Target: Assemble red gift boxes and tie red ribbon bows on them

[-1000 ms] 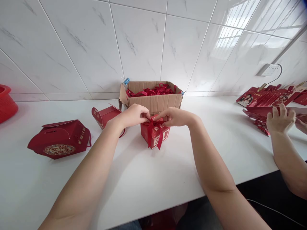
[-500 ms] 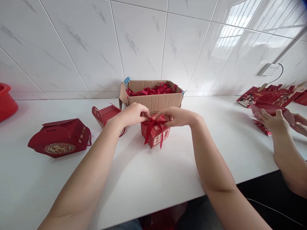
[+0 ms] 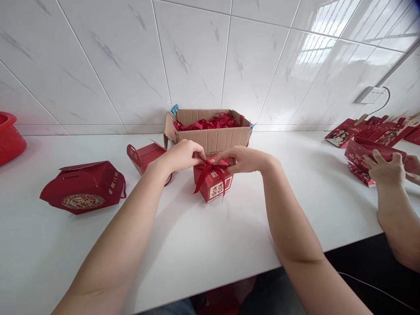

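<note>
A small red gift box (image 3: 213, 192) with pale printed characters stands on the white table in front of me. A red ribbon (image 3: 205, 177) is tied in a bow on its top, and two tails hang down the front. My left hand (image 3: 188, 155) pinches the bow's left side between thumb and fingers. On the right side, my right hand (image 3: 241, 158) is closed on the ribbon too, its fingers bent over the box top. Parts of the bow are hidden behind my fingers.
Behind the box stands a cardboard box (image 3: 213, 138) of red ribbons. Two red gift boxes, one larger (image 3: 83, 186) and one smaller (image 3: 149, 155), lie to the left, near a red basket (image 3: 11, 138). At right, a co-worker's hands (image 3: 389, 170) hold red packaging beside several red boxes (image 3: 370, 131).
The ribbon tails have shifted on the box front, the left one swinging outward. My hands stay almost in place. The co-worker's hands have moved slightly right with the red packaging.
</note>
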`<move>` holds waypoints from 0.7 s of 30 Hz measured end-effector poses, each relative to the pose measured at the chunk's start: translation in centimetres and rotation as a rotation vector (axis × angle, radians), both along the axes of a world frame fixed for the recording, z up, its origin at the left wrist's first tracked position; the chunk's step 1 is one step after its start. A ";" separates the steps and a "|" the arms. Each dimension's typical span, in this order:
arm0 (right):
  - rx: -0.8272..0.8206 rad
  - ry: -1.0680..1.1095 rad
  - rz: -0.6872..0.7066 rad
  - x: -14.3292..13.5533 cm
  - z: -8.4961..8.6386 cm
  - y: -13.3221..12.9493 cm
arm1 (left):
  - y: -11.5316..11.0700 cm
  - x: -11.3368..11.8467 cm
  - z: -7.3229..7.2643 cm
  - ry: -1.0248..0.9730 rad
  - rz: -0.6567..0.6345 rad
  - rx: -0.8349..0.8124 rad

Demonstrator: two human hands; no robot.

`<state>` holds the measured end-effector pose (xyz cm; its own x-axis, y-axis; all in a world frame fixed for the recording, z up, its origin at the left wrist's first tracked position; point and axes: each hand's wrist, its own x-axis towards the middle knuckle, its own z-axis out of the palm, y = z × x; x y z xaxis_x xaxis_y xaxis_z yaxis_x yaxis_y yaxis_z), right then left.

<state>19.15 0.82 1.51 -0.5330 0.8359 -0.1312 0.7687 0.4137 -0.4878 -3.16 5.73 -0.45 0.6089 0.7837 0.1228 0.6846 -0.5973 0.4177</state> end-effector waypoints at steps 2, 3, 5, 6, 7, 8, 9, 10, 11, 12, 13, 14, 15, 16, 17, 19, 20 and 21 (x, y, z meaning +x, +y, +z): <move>-0.003 0.001 0.001 0.0 0.0 0.0 | 0.2 -0.1 -0.1 -0.005 -0.009 0.009; -0.006 -0.002 0.004 0.0 0.0 0.0 | 0.2 -0.1 -0.1 -0.008 -0.012 0.009; -0.008 -0.011 0.015 0.0 0.0 0.0 | 0.3 -0.1 -0.2 -0.011 -0.010 0.003; -0.008 -0.014 0.020 0.0 0.0 0.0 | 0.3 -0.1 -0.2 -0.012 -0.007 -0.001; -0.008 -0.015 0.023 0.0 -0.1 0.0 | 0.2 -0.1 -0.2 -0.012 -0.002 -0.004; -0.010 -0.017 0.026 0.0 -0.1 0.0 | 0.2 -0.1 -0.1 -0.012 0.004 -0.005; -0.010 -0.018 0.029 -0.1 -0.1 0.0 | 0.2 -0.1 -0.1 -0.012 0.012 -0.004; -0.011 -0.021 0.032 -0.1 -0.1 -0.1 | 0.2 0.0 -0.1 -0.011 0.019 -0.002; -0.011 -0.022 0.039 -0.1 -0.1 -0.1 | 0.2 0.0 -0.1 -0.009 0.027 0.003; -0.011 -0.024 0.046 -0.1 -0.1 -0.1 | 0.2 0.0 -0.1 -0.007 0.035 0.008; -0.010 -0.028 0.053 -0.2 -0.1 -0.2 | 0.2 0.0 -0.1 -0.005 0.044 0.015; -0.010 -0.034 0.058 -0.2 -0.1 -0.2 | 0.2 0.1 -0.1 -0.001 0.051 0.020; -0.010 -0.043 0.059 -0.2 -0.1 -0.2 | 0.1 0.1 -0.1 0.003 0.057 0.025; -0.011 -0.053 0.057 -0.2 -0.1 -0.2 | 0.1 0.1 -0.1 0.005 0.061 0.029; -0.012 -0.061 0.052 -0.3 -0.1 -0.2 | 0.1 0.1 -0.1 0.006 0.060 0.031; -0.020 -0.069 0.043 -0.3 -0.1 -0.2 | 0.0 0.2 -0.1 0.003 0.054 0.031; -0.022 -0.065 0.039 -0.4 -0.1 -0.2 | 0.0 0.2 0.0 0.002 0.053 0.030; -0.023 -0.058 0.037 -0.4 -0.1 -0.3 | -0.1 0.2 0.0 0.001 0.054 0.031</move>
<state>18.73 0.53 1.46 -0.5540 0.8123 -0.1821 0.7807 0.4310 -0.4526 -2.95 5.67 -0.49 0.5660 0.8111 0.1471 0.7163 -0.5723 0.3992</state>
